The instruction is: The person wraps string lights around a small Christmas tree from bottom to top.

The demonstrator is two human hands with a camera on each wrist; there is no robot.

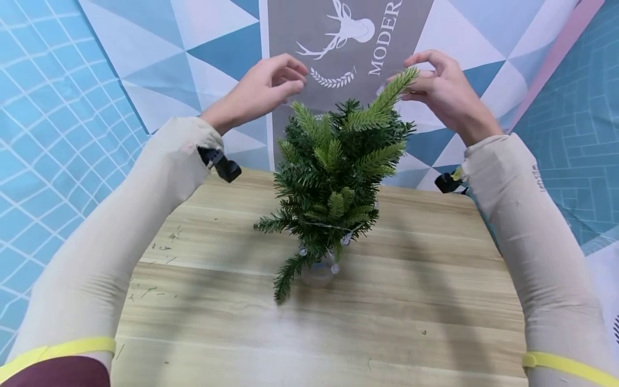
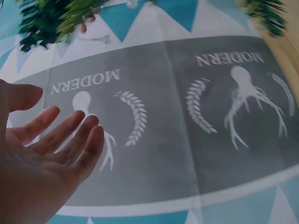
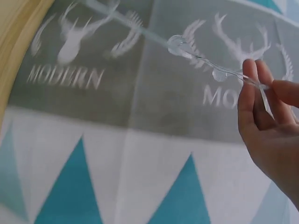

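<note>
A small artificial Christmas tree [image 1: 333,177] stands on the wooden table, with dark green needles and lighter green sprigs. Clear bulbs of a string of lights [image 1: 346,238] hang around its lower branches. To the right of the tree's top, my right hand [image 1: 442,88] pinches the thin clear wire between thumb and fingers. In the right wrist view the wire [image 3: 210,63] runs leftward from the fingertips with round clear bulbs on it. My left hand [image 1: 263,88] hovers left of the treetop, its fingers loosely bent and holding nothing. The tree's far side is hidden.
Under the tree is a wooden table [image 1: 217,306] with dark needle scraps [image 1: 150,293] scattered mostly at its left. Behind the table hangs a patterned cloth [image 1: 222,32] with triangles and a grey deer-print panel. Blue patterned cloth [image 1: 43,107] lies at the left.
</note>
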